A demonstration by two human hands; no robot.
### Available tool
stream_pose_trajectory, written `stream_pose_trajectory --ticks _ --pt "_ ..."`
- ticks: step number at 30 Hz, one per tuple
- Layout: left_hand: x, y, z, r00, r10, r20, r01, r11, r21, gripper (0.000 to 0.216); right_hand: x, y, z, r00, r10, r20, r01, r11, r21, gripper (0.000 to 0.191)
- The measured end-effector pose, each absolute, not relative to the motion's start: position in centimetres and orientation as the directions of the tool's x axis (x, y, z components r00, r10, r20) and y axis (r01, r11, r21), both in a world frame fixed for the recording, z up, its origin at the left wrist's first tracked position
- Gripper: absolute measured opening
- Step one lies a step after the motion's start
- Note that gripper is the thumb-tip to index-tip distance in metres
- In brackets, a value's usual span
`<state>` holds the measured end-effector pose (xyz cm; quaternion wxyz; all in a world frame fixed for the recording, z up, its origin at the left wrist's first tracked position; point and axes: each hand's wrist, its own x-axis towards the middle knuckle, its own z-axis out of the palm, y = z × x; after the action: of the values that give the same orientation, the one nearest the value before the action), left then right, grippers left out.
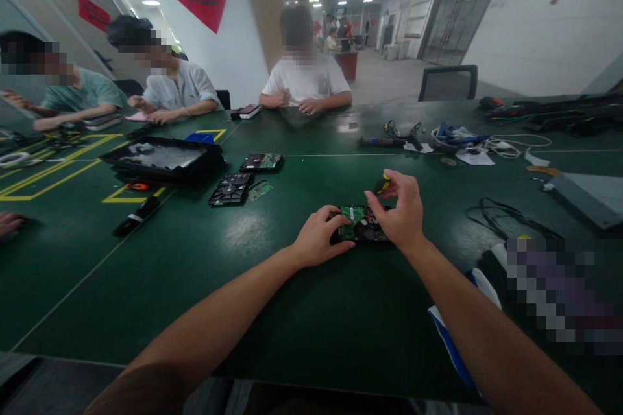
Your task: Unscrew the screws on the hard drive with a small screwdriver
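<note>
Nearest camera: both bare forearms [219, 311], in over the green table [282, 331]. Hard drive [363, 224] sits flat on it under the hands, circuit side up; places below are relative to this drive.

Left hand [318, 237] clasps its left end, fingers over the top, thumb along the near edge. Right hand [406, 214] is above its right end, thumb and fingers wrapped on a yellow-and-black screwdriver handle [383, 184]. Shaft is hard to make out, so can't say if the tip touches the drive.

Left of the drive and farther back: second hard drive [230, 189], loose circuit board [261, 190] just beside it, third hard drive [261, 163] behind. Farther left, black tray [195, 173] with clear plastic in it.

Right of the drive: black cable [511, 217], then grey metal box [591, 198]. Near right: blue-and-white packet [450, 340], partly hidden by the right forearm.

Across, beyond the drive: seated co-worker [306, 81], white shirt, hands at the far edge.
</note>
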<state>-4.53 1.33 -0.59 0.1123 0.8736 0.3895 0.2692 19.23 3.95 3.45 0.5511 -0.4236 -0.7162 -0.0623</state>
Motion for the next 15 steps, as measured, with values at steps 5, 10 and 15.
stream_pose_trajectory --ticks 5,10,15 --pt "-4.46 1.29 -0.48 0.556 0.740 0.379 0.623 -0.673 0.400 0.050 19.14 4.18 3.03 -0.041 0.563 0.826 0.636 0.652 -0.413 0.063" --pt "-4.39 1.15 -0.26 0.552 0.746 0.371 0.628 -0.665 0.404 0.049 19.28 4.29 2.73 -0.011 0.556 0.831 0.675 0.618 -0.404 0.063" --pt "-4.43 1.15 -0.27 0.553 0.742 0.379 0.624 -0.670 0.402 0.049 19.31 4.24 2.94 -0.042 0.570 0.821 0.661 0.631 -0.405 0.065"
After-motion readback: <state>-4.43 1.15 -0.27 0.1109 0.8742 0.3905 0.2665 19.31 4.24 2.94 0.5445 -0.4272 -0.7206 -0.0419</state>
